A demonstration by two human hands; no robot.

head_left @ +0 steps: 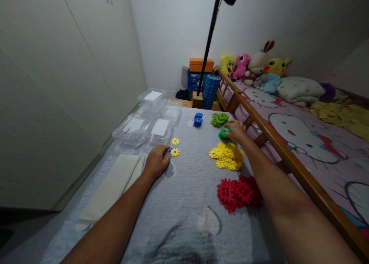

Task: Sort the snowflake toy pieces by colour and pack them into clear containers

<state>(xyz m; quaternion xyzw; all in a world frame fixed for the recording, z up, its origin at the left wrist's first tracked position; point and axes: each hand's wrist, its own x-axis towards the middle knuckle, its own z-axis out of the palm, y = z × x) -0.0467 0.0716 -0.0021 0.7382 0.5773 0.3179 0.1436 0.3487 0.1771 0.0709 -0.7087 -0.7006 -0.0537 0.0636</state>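
Note:
My left hand (157, 161) rests on the grey quilt (184, 202), fingers curled, its fingertips touching a yellow disc piece (174, 152); a second yellow disc (175, 141) lies just beyond. My right hand (236, 130) reaches forward and closes on dark green pieces (223, 133). Near it lie a light green pile (219, 119), a yellow pile (227, 155) and a red pile (238, 193). Blue pieces (198, 120) are stacked farther back.
Several clear plastic boxes (152, 120) stand at the back left, with a folded white cloth (113, 185) before them. A wooden bed rail (276, 148) runs along the right, plush toys (253, 66) on the bed. A black pole (209, 41) and an orange box (201, 65) stand behind.

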